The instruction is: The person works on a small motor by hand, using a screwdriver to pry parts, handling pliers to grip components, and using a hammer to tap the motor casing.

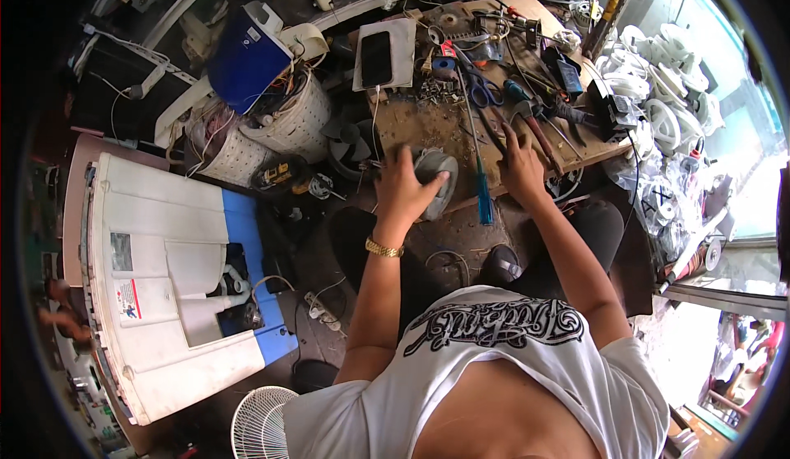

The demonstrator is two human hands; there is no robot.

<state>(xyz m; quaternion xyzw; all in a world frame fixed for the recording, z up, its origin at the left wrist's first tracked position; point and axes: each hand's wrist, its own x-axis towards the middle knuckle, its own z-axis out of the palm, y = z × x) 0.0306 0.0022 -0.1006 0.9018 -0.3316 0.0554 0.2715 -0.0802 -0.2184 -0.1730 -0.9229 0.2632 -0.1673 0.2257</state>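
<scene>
You've got light blasting through the window (753, 146) on your right, kinda blown out, while your far left's pretty dim. Fisheye bends the edges, corners go black, but your left hand (405, 194) looks decently sharp.

Left hand (407, 190) is partly covering grey round part (445, 165); lower edge is cropping white fan guard (260, 428); small bits (442, 90) are defying identification.

round part (445, 183): grey | screwdriver (484, 197): blue | bracelet (384, 249): gold | shirt (494, 327): white, black-printed | bin (300, 117): white
</scene>
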